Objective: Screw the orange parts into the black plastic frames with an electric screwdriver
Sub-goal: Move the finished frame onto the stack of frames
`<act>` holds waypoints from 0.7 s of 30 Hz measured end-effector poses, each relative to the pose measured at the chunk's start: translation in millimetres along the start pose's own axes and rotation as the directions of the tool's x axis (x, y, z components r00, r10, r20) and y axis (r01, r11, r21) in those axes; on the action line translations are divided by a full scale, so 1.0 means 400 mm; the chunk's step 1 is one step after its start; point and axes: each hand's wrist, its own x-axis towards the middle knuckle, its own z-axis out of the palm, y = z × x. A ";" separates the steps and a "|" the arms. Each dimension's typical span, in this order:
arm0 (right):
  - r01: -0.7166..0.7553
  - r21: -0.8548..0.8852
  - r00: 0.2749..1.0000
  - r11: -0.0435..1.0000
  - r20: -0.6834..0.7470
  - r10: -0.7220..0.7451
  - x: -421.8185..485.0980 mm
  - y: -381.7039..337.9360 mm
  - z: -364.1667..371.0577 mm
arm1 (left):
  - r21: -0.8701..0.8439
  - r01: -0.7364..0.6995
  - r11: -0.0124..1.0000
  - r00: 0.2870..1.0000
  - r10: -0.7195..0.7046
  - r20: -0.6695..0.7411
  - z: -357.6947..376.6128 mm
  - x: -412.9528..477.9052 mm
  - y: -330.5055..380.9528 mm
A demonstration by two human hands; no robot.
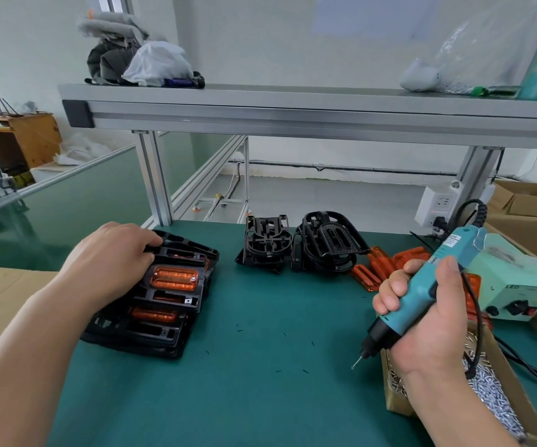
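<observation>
On the green mat [260,317] the left hand [112,256], apparently gripping, steadies the frame [164,332] at centre left; the right hand [421,317] grasps the screwdriver [420,293], best brought down square.

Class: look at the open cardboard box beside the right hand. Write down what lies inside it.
Small silver screws fill the cardboard box. The right hand, gripping the electric screwdriver, covers its far part, so what lies there is hidden.

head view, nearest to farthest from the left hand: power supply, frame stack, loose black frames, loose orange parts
1. frame stack, under the left hand
2. loose black frames, mid-table
3. loose orange parts, rightward
4. power supply, far right
</observation>
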 end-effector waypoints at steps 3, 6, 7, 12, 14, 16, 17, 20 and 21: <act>0.003 -0.004 1.000 1.000 0.000 -0.003 0.002 0.000 0.000 | 0.024 -0.003 1.000 1.000 0.003 0.019 -0.002 0.036 0.005; 0.002 -0.018 1.000 1.000 -0.011 -0.002 0.001 0.000 0.003 | 0.039 -0.019 0.999 1.000 0.019 0.011 0.002 0.076 0.011; 0.003 -0.021 1.000 1.000 -0.017 -0.003 0.001 0.001 0.003 | 0.050 -0.029 0.998 1.000 0.029 0.010 0.005 0.094 0.014; 0.011 -0.035 1.000 0.999 -0.005 -0.012 -0.003 0.003 0.009 | 0.063 -0.068 0.996 0.996 0.063 0.069 0.023 0.194 0.036; 0.013 -0.040 1.000 0.999 0.000 -0.013 -0.002 0.003 0.011 | 0.059 -0.080 0.995 0.994 0.075 0.081 0.033 0.231 0.043; 0.015 -0.041 1.000 0.999 -0.001 -0.015 0.001 0.002 0.010 | 0.046 -0.086 0.995 0.992 0.082 0.096 0.042 0.264 0.050; 0.013 -0.040 1.000 0.999 0.001 -0.013 0.002 0.003 0.008 | 0.039 -0.085 0.996 0.991 0.081 0.105 0.046 0.281 0.053; 0.005 -0.045 1.000 0.999 0.013 -0.005 0.006 0.007 0.002 | 0.044 -0.089 0.995 0.988 0.083 0.127 0.054 0.326 0.066; 0.007 -0.050 1.000 0.999 0.015 -0.006 0.008 0.010 0.000 | 0.047 -0.091 0.995 0.988 0.084 0.130 0.058 0.341 0.071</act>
